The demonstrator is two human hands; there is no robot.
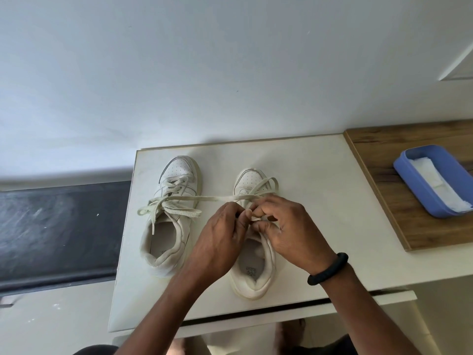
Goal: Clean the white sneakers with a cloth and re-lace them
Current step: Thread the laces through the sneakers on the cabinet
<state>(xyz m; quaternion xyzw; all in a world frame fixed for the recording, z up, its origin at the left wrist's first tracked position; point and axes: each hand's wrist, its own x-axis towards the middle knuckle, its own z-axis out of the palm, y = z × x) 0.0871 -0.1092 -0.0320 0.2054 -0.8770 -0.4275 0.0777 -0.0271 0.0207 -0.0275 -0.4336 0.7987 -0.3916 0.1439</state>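
We are tying the lace (210, 198) on the centre sneaker (252, 275).
Our left hand (222, 231) and right hand (289, 226) are both pinching it, fingers curled; its tail is crossing the sneaker left of centre (166, 252), so we are risking snagging that bow (169, 201).

Table: flat white rectangular tabletop (320, 175), beneath the left hand (220, 234) and the right hand (289, 226).
Board: brown wood-grain board (384, 201), well right of the right hand, against the tabletop's edge.
Tray: blue rounded rectangular plastic tray (419, 189), on the board.
Band: thick black band (329, 269), on the wrist behind the right hand.
Slab: scuffed dark grey slab (58, 231), well left of the left hand.
Wall: plain white wall (204, 73), beyond both hands.
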